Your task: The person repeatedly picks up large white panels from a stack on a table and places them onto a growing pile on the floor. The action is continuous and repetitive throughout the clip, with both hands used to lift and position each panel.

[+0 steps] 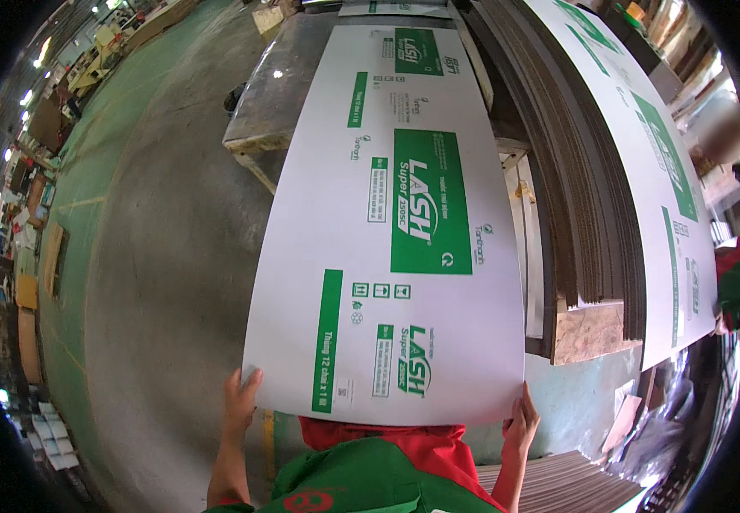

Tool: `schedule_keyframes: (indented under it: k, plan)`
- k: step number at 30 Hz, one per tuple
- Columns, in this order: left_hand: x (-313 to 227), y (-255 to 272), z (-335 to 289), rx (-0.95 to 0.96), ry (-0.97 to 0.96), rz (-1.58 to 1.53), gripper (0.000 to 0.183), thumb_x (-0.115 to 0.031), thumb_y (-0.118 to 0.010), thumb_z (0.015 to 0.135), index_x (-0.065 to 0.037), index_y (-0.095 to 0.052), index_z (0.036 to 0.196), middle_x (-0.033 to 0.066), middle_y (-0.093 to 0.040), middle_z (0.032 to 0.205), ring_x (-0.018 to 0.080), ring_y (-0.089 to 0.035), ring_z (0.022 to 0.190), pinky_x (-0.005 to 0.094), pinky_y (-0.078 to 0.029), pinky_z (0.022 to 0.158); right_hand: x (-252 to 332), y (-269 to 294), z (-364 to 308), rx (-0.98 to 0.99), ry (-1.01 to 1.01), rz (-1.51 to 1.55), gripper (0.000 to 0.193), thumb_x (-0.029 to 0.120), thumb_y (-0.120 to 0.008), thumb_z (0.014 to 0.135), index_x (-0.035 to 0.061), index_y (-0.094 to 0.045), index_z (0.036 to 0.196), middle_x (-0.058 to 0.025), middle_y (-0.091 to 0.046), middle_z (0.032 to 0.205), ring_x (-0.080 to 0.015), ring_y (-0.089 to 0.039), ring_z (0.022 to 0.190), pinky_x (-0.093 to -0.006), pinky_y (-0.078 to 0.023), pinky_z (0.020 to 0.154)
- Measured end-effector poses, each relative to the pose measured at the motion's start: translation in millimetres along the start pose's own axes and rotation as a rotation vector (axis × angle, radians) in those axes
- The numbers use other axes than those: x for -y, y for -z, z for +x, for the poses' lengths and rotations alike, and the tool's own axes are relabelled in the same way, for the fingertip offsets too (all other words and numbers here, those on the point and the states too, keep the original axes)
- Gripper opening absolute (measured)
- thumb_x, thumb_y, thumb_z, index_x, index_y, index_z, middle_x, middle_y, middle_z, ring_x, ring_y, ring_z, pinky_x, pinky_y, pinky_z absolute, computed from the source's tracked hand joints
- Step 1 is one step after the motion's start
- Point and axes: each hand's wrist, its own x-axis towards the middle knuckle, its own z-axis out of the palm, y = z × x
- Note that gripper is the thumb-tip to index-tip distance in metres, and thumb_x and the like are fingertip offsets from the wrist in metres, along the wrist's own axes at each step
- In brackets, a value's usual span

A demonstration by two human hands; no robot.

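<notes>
A long white cardboard sheet (302, 231) with green printed panels stretches away from my body, its near edge at my waist. My left hand (242, 399) grips its near left corner, thumb on top and fingers below the edge. At the near right corner, my right hand (520, 419) holds the side edge, with part of its fingers hidden by the sheet. The far part of the sheet lies over a shiny metal table (280, 81), while the near part extends past the table toward me.
On the right stands a tall stack of brown cardboard (584, 205), with a wooden block (596, 332) at its near end. Another white printed sheet (656, 256) lies beyond it, near a person in red and green (733, 278). More stacked cardboard (558, 480) is at lower right.
</notes>
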Motion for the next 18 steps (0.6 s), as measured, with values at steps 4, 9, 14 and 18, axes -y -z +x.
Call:
schedule_keyframes:
  k: [4, 9, 14, 18]
  plan:
    - [-53, -67, 86, -0.059, -0.129, 0.103, 0.045, -0.035, -0.070, 0.092, 0.005, -0.064, 0.111, 0.0119, -0.068, 0.098, 0.0178, -0.062, 0.092, 0.0371, -0.051, 0.077, 45, -46, 112, -0.051, 0.112, 0.098, 0.039, 0.013, -0.054, 0.100, 0.0019, -0.059, 0.137, 0.0077, -0.044, 0.072, -0.0017, -0.033, 0.053, -0.0227, -0.024, 0.044]
    - [-81, -116, 199, 0.009, -0.001, -0.142, 0.049, -0.037, -0.069, 0.093, 0.007, -0.063, 0.114, 0.0151, -0.068, 0.103, 0.0207, -0.064, 0.088, 0.0376, -0.052, 0.076, 88, -90, 226, 0.007, 0.111, 0.033, 0.037, 0.016, -0.054, 0.102, 0.0046, -0.060, 0.136, 0.0068, -0.044, 0.068, -0.0020, -0.030, 0.049, -0.0228, -0.024, 0.042]
    - [-100, -136, 256, 0.063, -0.059, -0.154, 0.044, -0.031, -0.069, 0.094, 0.007, -0.064, 0.116, 0.0164, -0.068, 0.106, 0.0223, -0.066, 0.091, 0.0376, -0.052, 0.077, 107, -113, 275, 0.063, 0.150, 0.168, 0.035, 0.016, -0.055, 0.101, 0.0077, -0.062, 0.135, 0.0055, -0.052, 0.069, -0.0033, -0.033, 0.047, -0.0227, -0.027, 0.041]
    - [-128, -154, 317, 0.099, -0.147, -0.250, 0.043, -0.030, -0.071, 0.092, 0.007, -0.065, 0.112, 0.0131, -0.068, 0.096, 0.0200, -0.066, 0.081, 0.0354, -0.052, 0.067, 121, -139, 350, 0.100, 0.050, 0.268, 0.035, 0.018, -0.059, 0.099, 0.0076, -0.061, 0.132, 0.0024, -0.057, 0.074, -0.0061, -0.040, 0.050, -0.0218, -0.031, 0.041]
